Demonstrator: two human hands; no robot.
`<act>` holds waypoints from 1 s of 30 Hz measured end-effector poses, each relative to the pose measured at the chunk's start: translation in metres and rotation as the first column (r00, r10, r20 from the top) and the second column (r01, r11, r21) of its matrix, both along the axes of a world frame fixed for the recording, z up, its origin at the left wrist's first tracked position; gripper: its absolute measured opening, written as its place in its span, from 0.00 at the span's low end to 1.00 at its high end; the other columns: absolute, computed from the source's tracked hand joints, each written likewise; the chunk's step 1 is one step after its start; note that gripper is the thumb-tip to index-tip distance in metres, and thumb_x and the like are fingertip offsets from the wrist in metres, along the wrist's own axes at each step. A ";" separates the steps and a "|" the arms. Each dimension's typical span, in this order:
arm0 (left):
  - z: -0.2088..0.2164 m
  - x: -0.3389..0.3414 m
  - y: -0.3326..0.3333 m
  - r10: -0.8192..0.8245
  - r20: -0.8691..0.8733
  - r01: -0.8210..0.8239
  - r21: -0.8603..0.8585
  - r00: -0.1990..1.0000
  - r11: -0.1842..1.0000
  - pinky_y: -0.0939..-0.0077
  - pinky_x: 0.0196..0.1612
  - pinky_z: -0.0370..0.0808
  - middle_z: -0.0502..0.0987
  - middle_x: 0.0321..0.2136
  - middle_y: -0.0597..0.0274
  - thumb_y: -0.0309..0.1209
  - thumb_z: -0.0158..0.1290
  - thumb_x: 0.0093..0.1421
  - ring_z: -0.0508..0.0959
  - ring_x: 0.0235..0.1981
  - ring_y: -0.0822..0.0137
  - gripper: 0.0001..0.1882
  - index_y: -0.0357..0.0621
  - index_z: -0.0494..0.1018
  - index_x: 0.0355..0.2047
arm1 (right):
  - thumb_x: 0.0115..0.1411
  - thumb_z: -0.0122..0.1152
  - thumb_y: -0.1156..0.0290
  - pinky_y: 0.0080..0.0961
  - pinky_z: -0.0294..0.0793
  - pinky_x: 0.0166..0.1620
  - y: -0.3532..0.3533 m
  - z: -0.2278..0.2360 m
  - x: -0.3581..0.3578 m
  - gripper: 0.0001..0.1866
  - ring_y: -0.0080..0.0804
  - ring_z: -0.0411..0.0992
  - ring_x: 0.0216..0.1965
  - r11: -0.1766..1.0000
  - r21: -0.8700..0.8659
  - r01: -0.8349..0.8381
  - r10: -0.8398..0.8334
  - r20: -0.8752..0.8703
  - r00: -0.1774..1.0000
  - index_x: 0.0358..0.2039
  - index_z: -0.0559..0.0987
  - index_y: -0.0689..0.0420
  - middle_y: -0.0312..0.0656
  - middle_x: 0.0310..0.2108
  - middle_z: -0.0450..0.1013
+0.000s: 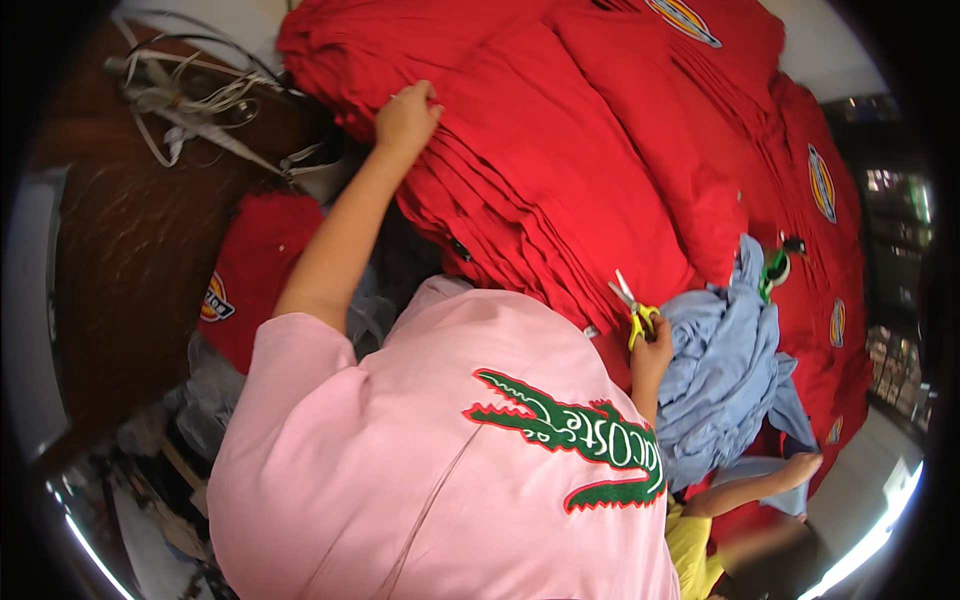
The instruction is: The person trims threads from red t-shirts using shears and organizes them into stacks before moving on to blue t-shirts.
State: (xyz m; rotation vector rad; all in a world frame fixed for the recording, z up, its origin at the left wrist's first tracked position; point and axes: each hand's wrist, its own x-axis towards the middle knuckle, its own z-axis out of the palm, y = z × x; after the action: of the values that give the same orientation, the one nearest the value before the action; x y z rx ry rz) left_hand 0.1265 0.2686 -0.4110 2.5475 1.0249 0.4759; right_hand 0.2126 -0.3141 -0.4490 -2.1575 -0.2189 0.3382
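Scissors with yellow handles [641, 322] are in my right hand [652, 352], their blades parted and pointing up and left over red cloth. Stretched out to the far left, my left hand [405, 122] has its fingers curled at the top of a thick stack of folded red garments [520, 150], pinching the cloth. Layered edges of the stack hang between my two arms. Right beside my right hand lies a crumpled heap of light blue cloth [715, 375].
More red garments with oval patches [822, 185] spread along the right. A green roll [775, 272] lies by the blue cloth. Tangled white cords [185, 105] are at the far left, above a red bundle [262, 275]. Another person's arm [755, 487] reaches in at the lower right.
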 end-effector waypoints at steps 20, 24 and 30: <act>0.061 0.081 -0.092 -0.408 0.604 0.723 -0.490 0.685 0.487 0.76 0.53 0.78 0.83 0.45 0.66 0.27 0.59 0.70 0.81 0.48 0.73 0.08 0.39 0.82 0.46 | 0.68 0.68 0.67 0.24 0.80 0.34 -0.023 0.105 0.085 0.14 0.29 0.80 0.32 0.833 0.507 0.220 -0.241 -0.025 0.970 0.45 0.82 0.66 0.47 0.39 0.83; 0.032 0.018 -0.188 -0.775 0.244 0.799 -0.346 0.583 0.492 0.66 0.60 0.74 0.82 0.50 0.60 0.28 0.63 0.63 0.81 0.53 0.60 0.10 0.43 0.83 0.45 | 0.67 0.69 0.67 0.21 0.77 0.30 -0.032 0.082 0.000 0.13 0.24 0.78 0.25 0.933 0.248 0.260 -0.175 -0.318 0.932 0.44 0.83 0.64 0.43 0.33 0.84; 0.020 0.019 -0.233 -0.794 0.118 0.797 -0.201 0.597 0.569 0.61 0.55 0.74 0.79 0.41 0.62 0.29 0.64 0.61 0.81 0.45 0.61 0.07 0.44 0.82 0.39 | 0.63 0.72 0.72 0.17 0.74 0.31 -0.015 0.062 -0.032 0.13 0.21 0.77 0.32 0.924 0.217 0.315 -0.195 -0.442 0.876 0.45 0.82 0.65 0.39 0.35 0.82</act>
State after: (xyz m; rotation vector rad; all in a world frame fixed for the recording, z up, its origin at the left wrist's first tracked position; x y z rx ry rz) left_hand 0.1451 0.0358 -0.3910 2.4409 -0.1689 0.0881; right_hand 0.1807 -0.3287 -0.3868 -1.7541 0.2506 0.5622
